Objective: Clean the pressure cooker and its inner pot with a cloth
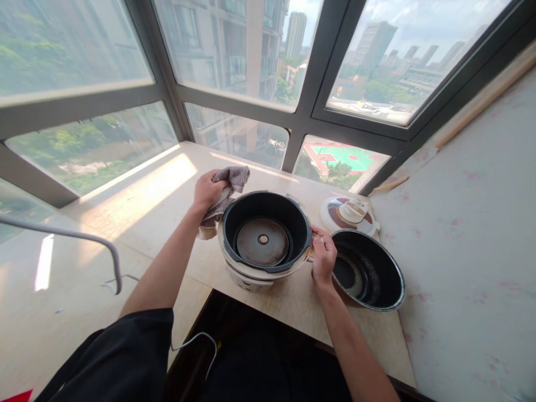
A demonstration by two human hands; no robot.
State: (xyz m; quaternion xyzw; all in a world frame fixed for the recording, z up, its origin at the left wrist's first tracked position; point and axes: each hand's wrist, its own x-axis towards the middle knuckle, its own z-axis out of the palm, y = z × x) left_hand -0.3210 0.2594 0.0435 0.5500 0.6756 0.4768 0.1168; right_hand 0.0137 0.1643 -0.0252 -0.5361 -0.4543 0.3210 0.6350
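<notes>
A white rice cooker body [245, 274] stands on the beige counter [146, 206], its dark cavity open with a round heating plate [262, 241] at the bottom. My left hand [206, 191] is closed on a grey cloth [232, 181], pressing it against the cooker's far left rim. My right hand [323, 258] grips the cooker's right rim. Just right of that hand lies the black inner pot [372, 273], tilted on the counter. Behind the pot rests the white cooker lid [349, 215].
Large windows [234, 61] wrap the corner behind the counter. A pale wall [473, 223] rises at the right. A grey metal bar [84, 240] curves in at the left, and a white cord [196, 340] hangs below the counter's front edge.
</notes>
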